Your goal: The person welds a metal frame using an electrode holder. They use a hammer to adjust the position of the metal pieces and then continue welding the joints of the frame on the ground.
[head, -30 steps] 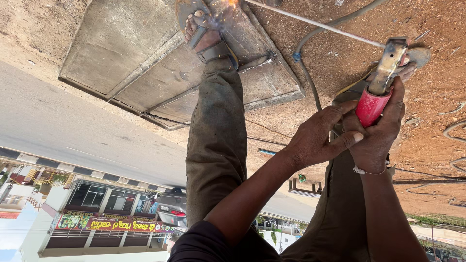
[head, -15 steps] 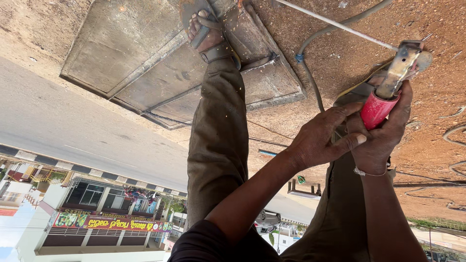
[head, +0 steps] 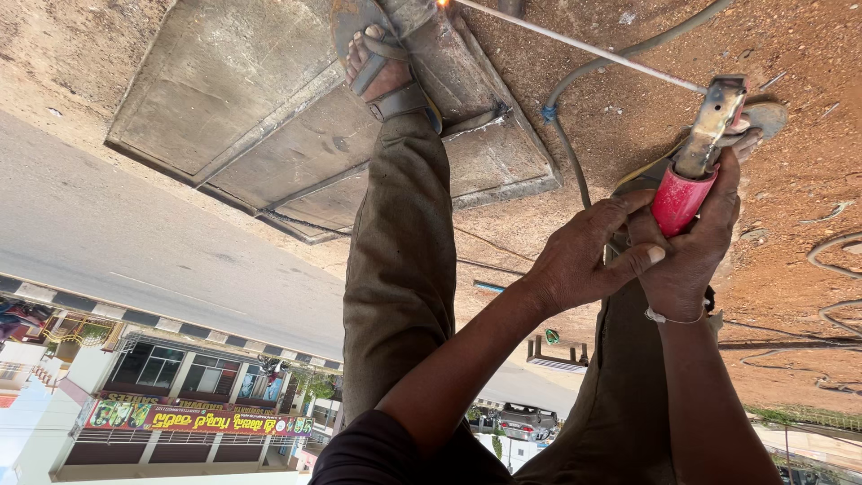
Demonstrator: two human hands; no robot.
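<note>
The view is inverted: the ground fills the top of the frame, and the street and buildings sit at the bottom.

The right hand (head: 687, 260), right of centre, is closed firmly around the red grip of the holder (head: 696, 166). The holder's metal head rises out of the top of the fist toward the upper right. The left hand (head: 584, 256) lies just beside the right, on its left. Its fingers point right and touch the right hand below the red grip, and its thumb is stretched out toward that hand. It is partly open, and whether it grips the holder itself cannot be told.

The rod (head: 575, 43) is clamped in the holder's head. It runs as a thin, straight line from there up and left to the top edge, well away from both hands. A small bright glow shows at its far tip, at the top centre of the frame.

The tip meets the frame (head: 287, 135), a flat grey metal panel with raised edges that lies on the soil (head: 628, 117) in the upper left and centre. A sandalled foot (head: 382, 72) rests on the frame just left of the glowing tip. A grey cable (head: 575, 85) curves over the soil between the frame and the hands.
</note>
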